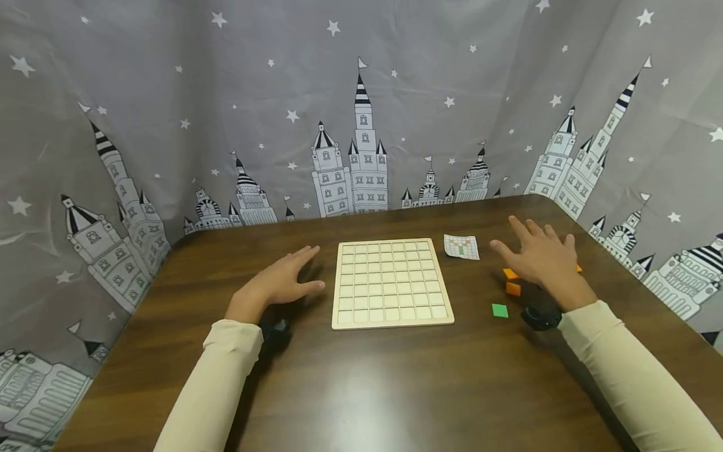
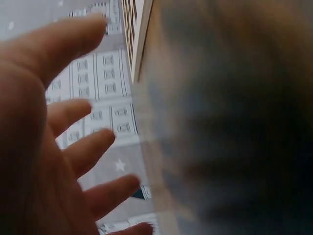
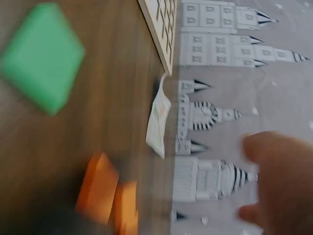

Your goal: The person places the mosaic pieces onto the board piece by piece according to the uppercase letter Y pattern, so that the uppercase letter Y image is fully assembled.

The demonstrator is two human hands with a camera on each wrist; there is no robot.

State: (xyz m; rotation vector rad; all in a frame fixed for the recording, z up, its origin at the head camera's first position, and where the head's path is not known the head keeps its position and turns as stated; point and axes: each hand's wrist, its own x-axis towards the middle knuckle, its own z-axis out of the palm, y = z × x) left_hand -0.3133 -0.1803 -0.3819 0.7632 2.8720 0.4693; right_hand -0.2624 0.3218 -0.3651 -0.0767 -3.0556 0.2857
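I noted left hand (image 1: 275,281) and right hand (image 1: 543,256), fingers spread, holding nothing. Grid board (image 1: 391,282) lay mid-frame, likely centred for both; orange blocks (image 1: 513,289) and green tile (image 1: 499,311) sat frame-right, presumably for reach.

Board (image 1: 392,284) on table (image 1: 429,370), paper (image 1: 461,247) to its right, tiles (image 1: 499,311) farther right, curtain (image 1: 254,88) behind

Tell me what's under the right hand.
Orange pieces peek out past the right hand on both sides, on the table. Whatever else the hand covers in the head view cannot be seen.
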